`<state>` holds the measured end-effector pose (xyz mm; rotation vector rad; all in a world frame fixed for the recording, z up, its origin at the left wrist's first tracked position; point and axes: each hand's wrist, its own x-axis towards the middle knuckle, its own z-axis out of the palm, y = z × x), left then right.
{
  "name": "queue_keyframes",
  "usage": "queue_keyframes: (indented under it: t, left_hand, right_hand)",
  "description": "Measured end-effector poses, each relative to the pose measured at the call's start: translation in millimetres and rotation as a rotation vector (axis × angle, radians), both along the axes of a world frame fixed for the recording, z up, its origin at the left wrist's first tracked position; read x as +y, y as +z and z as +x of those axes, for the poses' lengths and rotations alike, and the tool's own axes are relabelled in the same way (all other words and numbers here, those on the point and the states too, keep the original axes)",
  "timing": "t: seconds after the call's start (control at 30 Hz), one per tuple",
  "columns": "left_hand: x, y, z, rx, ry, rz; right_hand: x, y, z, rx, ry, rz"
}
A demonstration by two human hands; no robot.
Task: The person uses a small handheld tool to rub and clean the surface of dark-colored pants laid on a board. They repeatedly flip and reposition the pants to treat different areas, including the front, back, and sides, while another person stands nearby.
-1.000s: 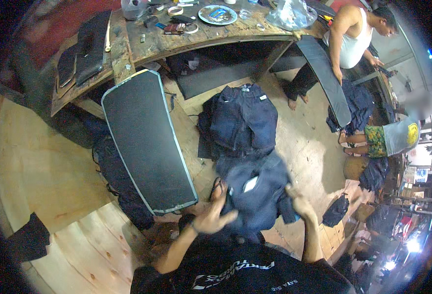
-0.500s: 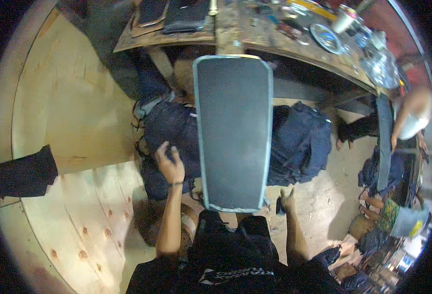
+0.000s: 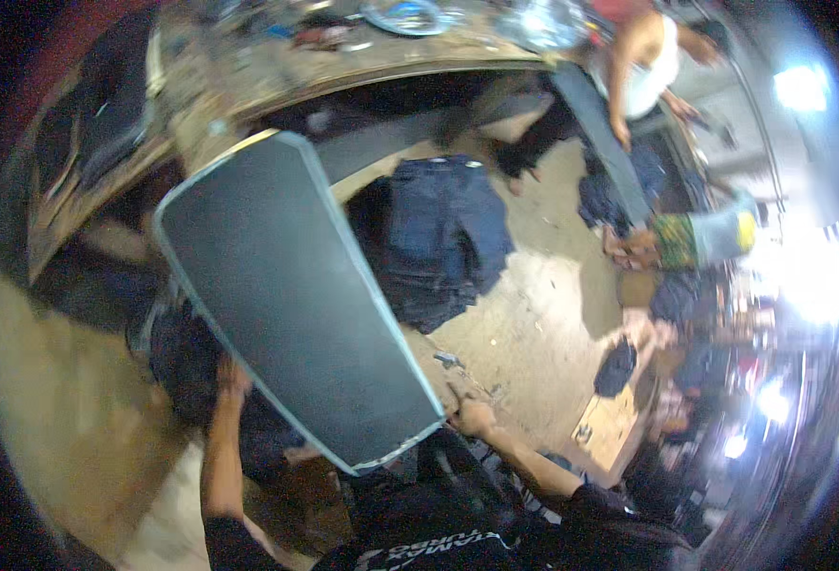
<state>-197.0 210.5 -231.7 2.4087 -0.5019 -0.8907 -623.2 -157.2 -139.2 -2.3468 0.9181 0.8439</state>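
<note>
A long dark-grey board (image 3: 282, 295) with pale-blue edging, like an ironing board, stretches away from my body and slants up to the left. Beside its left edge is my left hand (image 3: 234, 373), its fingers blurred and partly hidden against dark cloth. Close to the board's near right corner is my right hand (image 3: 475, 416); one finger sticks out toward the edge, the others are smeared. Whether either hand touches the board I cannot tell. Dark-blue denim garments (image 3: 448, 228) lie in a pile right of the board, and more dark cloth (image 3: 186, 352) lies to its left.
A worn wooden table (image 3: 277, 71) runs along the far side, bearing a round dish (image 3: 405, 15) and clear plastic (image 3: 543, 24). A person in a white top (image 3: 653, 71) is by another narrow dark board (image 3: 600, 143). Another person (image 3: 714, 238) sits farther right. A small dark thing (image 3: 448, 360) lies on the floor.
My view has swung to the right, so the board now slants left. My left hand, spread beside the board before, is now lower by its left edge. My right hand appears nearer the corner.
</note>
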Motion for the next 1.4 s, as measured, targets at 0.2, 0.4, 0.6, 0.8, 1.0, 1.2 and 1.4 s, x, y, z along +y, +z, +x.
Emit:
queue_keyframes:
  t: [0.2, 0.4, 0.6, 0.8, 1.0, 1.2, 1.4]
  left_hand:
    - [-48.1, 205.3, -208.3, 0.038, -0.735, -0.304]
    - [-32.4, 235.4, -215.0, -0.526, -0.428, -0.277]
    - [-93.2, 250.8, -60.0, -1.058, 0.01, -0.4]
    - [-141.7, 314.9, -51.8, -0.769, 0.042, -0.342]
    - [-162.0, 256.3, -83.7, -0.65, -0.222, -0.08]
    - [-200.6, 216.5, 85.1, -0.899, -0.121, -0.05]
    - [-201.1, 252.1, 82.8, -0.824, -0.338, -0.099]
  right_hand:
    - [63.9, 138.8, 75.9, -0.182, 0.624, 0.537]
    - [4.0, 152.7, 77.1, -0.178, 0.513, 0.443]
    - [-73.6, 168.0, 261.7, -0.446, 0.472, 0.243]
    - [-46.9, 198.6, 302.6, -0.709, 0.268, 0.032]
    - [-30.3, 197.9, 278.3, 0.075, 0.38, 0.31]
    - [-52.4, 178.7, 417.5, -0.499, 0.35, -0.064]
    - [-36.3, 183.2, 401.4, -0.035, 0.468, 0.126]
